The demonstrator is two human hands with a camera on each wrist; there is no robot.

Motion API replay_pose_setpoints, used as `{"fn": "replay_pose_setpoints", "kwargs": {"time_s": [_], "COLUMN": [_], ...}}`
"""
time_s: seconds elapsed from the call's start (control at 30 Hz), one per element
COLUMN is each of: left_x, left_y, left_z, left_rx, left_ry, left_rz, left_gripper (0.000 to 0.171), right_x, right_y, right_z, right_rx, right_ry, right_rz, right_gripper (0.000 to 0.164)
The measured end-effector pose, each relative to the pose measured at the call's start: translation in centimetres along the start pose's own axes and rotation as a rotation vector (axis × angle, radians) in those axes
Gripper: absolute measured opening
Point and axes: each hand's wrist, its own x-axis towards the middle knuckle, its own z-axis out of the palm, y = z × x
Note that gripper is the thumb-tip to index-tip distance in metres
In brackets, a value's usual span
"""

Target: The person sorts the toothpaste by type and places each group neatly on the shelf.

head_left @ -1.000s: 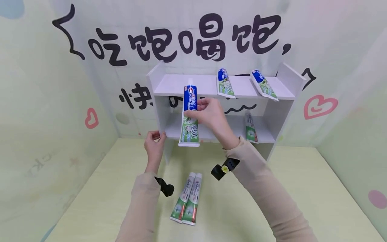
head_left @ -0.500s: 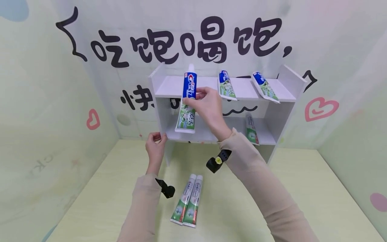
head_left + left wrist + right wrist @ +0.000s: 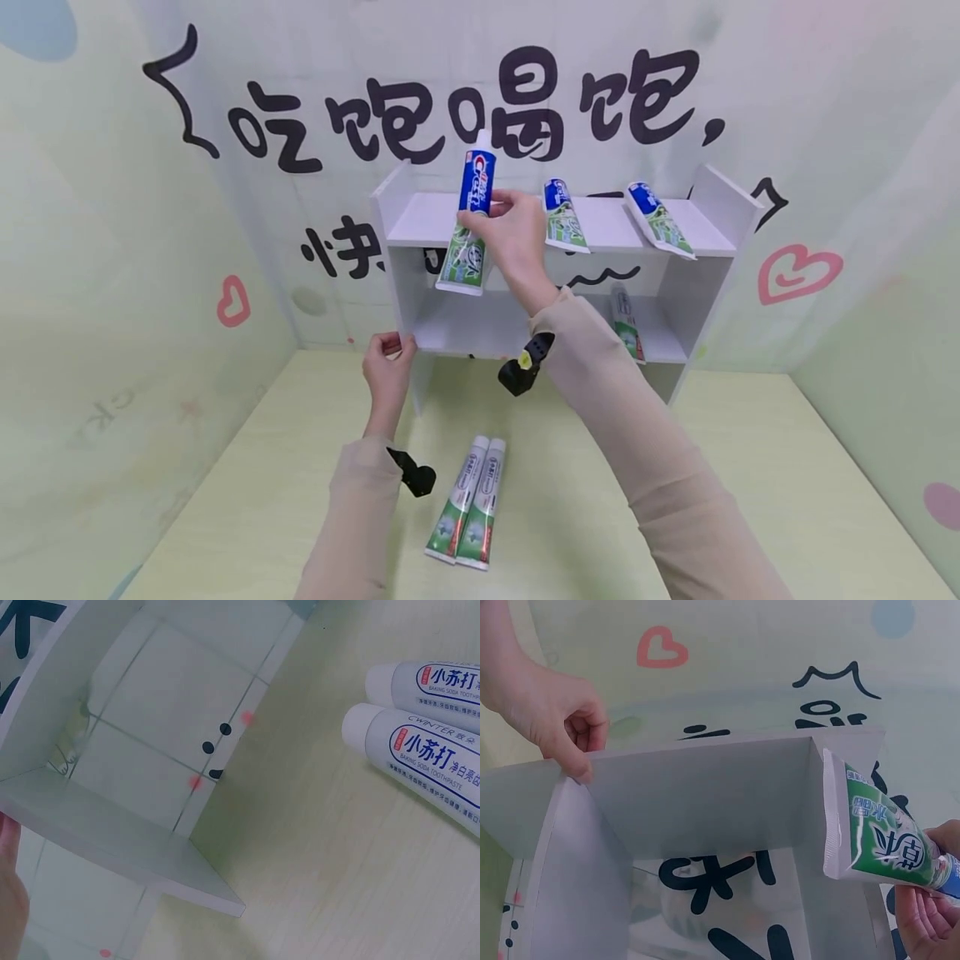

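Pale walls (image 3: 112,208) all around, printed at the back with large black Chinese characters (image 3: 528,100). Below, a light yellow-green table (image 3: 262,467). On it, a white shelf unit (image 3: 705,279) with an upper board (image 3: 607,225) and a lower board (image 3: 480,325). At the shelf unit's left edge, the left hand (image 3: 388,371), with thumb on the front edge and fingers curled against the outside, apparently for steadying. In front of the upper board's left part, the raised right hand (image 3: 513,237), pinching between thumb and fingers a blue-and-green Crest tube (image 3: 477,183), tilted, with cap up and flat crimped end down; too hard to tell about contact with the board. On the upper board, a middle Crest tube (image 3: 564,218) and a right Crest tube (image 3: 660,221), both with crimped ends at the front edge. On the lower board's right side, a white-and-green tube (image 3: 626,321). On the table in front, side by side, a pair of baking-soda tubes (image 3: 459,500). Judging by the layout, in the midst of setting a third Crest tube on the upper board. Called for next, probably: lowering it flat, cap toward the back, matching its neighbours, then a gentle release.
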Motion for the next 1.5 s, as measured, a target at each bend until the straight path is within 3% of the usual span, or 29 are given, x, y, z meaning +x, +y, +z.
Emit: {"fn": "replay_pose_setpoints", "kwargs": {"time_s": [0.43, 0.8, 1.23, 1.5], "left_x": [-0.1, -0.6, -0.5, -0.2], "left_y": [-0.1, -0.2, -0.1, 0.1], "left_z": [0.3, 0.8, 0.4, -0.1], "left_rx": [-0.011, -0.061, -0.069, -0.062], "left_ry": [-0.007, -0.020, -0.009, 0.009], "left_rz": [0.003, 0.000, 0.002, 0.027], "left_gripper": [0.026, 0.026, 0.024, 0.024], "right_x": [1.5, 2.3, 2.4, 0.5], "right_y": [0.3, 0.8, 0.7, 1.2], "right_z": [1.0, 1.6, 1.9, 2.1], "right_rx": [0.056, -0.061, -0.062, 0.119], "right_ry": [0.084, 0.159, 0.126, 0.140], "right_rz": [-0.045, -0.043, -0.002, -0.198], "right_gripper": [0.051, 0.044, 0.049, 0.047]}}
